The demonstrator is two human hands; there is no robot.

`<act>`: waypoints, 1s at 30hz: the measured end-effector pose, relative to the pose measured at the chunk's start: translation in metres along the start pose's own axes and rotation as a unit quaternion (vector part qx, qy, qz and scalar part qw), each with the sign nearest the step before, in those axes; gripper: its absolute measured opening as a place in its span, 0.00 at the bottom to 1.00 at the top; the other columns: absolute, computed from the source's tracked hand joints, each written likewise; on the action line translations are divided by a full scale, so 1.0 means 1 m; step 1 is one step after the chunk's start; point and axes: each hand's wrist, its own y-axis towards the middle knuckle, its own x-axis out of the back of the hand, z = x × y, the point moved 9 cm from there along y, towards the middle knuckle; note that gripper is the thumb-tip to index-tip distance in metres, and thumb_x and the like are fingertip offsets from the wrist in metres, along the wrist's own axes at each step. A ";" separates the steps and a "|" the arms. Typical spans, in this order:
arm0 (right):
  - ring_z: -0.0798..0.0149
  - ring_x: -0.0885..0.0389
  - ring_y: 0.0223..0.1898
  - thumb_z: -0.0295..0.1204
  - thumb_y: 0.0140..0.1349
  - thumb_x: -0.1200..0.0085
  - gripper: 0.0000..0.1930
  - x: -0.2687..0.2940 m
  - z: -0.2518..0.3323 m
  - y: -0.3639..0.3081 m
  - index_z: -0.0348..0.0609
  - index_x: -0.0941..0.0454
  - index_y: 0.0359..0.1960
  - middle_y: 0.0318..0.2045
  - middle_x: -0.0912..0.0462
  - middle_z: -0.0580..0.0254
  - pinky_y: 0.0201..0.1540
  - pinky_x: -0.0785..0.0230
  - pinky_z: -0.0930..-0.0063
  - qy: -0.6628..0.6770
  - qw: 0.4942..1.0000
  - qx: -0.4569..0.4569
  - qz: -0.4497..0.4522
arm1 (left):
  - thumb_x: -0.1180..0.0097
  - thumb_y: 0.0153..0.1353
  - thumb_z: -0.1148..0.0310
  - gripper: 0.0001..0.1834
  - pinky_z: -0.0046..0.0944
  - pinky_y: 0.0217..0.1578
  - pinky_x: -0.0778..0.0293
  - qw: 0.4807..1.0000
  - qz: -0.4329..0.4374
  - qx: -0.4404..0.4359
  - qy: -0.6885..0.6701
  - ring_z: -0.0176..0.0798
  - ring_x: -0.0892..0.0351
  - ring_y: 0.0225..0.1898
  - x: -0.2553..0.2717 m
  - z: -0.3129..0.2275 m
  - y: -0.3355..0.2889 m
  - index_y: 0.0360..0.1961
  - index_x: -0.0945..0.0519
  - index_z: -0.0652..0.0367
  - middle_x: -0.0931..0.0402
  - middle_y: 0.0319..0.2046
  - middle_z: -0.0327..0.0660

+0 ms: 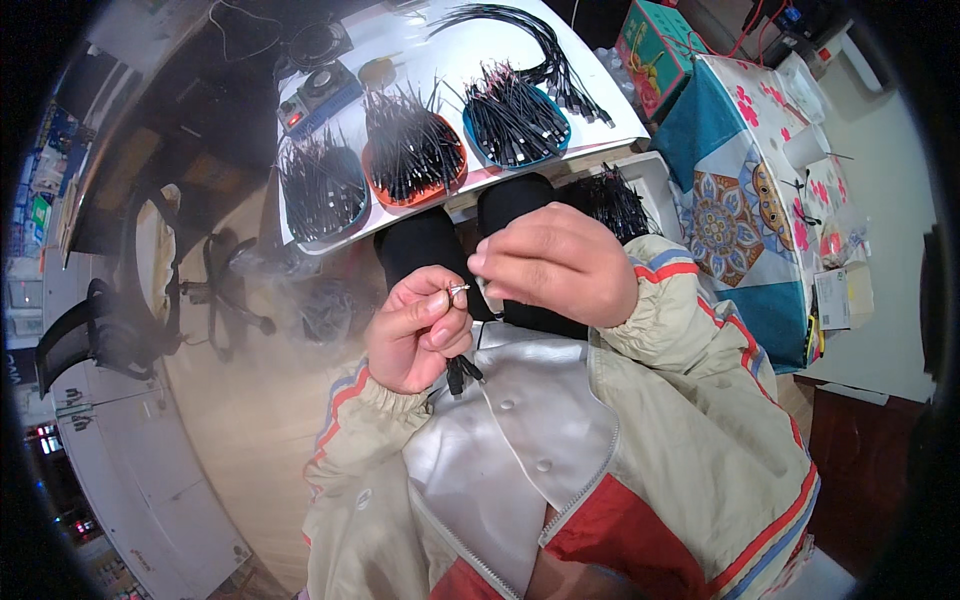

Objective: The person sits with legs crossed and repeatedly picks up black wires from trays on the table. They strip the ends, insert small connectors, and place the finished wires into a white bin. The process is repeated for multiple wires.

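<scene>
My left hand [420, 330] is closed round a short black cable [462, 374], in front of my lap. The cable's dark plug ends hang out below the fist. A small bare metal tip [458, 290] sticks out between thumb and forefinger. Close by on the right, my right hand [562, 262] has its fingers bent and pressed together, pointing at that tip with a small gap between. Whatever lies in its pinch is hidden behind the fingers. Beyond both hands, a blue bowl [572, 132] and an orange bowl [463, 178] are heaped with black cables.
A white table [400, 28] ahead bears the bowls, another cable heap [322, 185], a loose cable bundle [540, 40] and a small device with a dial [320, 85]. More cables [612, 205] fill a box at right. A patterned cloth [730, 210] covers the side table.
</scene>
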 end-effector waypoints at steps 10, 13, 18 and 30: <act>0.58 0.21 0.35 0.26 0.50 0.38 0.12 -0.004 0.016 0.008 0.40 0.21 0.37 0.36 0.20 0.59 0.31 0.32 0.68 0.015 0.998 0.057 0.014 | 0.51 0.66 0.74 0.09 0.27 0.19 0.46 0.991 0.054 0.085 -0.086 0.25 0.41 0.17 -0.011 0.017 0.000 0.42 0.24 0.69 0.28 0.22 0.40; 0.58 0.23 0.32 0.24 0.51 0.39 0.09 -0.017 -0.002 0.004 0.38 0.24 0.33 0.32 0.22 0.58 0.32 0.33 0.69 0.146 0.983 -0.084 0.073 | 0.46 0.64 0.76 0.08 0.28 0.20 0.40 0.998 -0.004 0.002 0.066 0.27 0.34 0.19 -0.004 0.003 0.001 0.41 0.22 0.69 0.23 0.27 0.44; 0.79 0.29 0.34 0.29 0.70 0.49 0.07 -0.074 -0.026 -0.064 0.37 0.26 0.37 0.31 0.25 0.73 0.38 0.35 0.81 0.579 0.571 -0.567 0.129 | 0.40 0.59 0.74 0.08 0.29 0.19 0.36 0.794 -0.005 -0.183 0.580 0.31 0.28 0.19 -0.033 -0.032 -0.006 0.37 0.19 0.70 0.20 0.27 0.47; 0.59 0.21 0.35 0.25 0.43 0.37 0.19 0.002 0.022 -0.007 0.41 0.20 0.41 0.36 0.22 0.59 0.32 0.31 0.69 -0.051 0.997 0.049 0.010 | 0.46 0.63 0.77 0.09 0.27 0.21 0.40 0.991 -0.020 -0.054 0.121 0.28 0.32 0.21 0.000 -0.003 0.003 0.43 0.22 0.71 0.21 0.30 0.46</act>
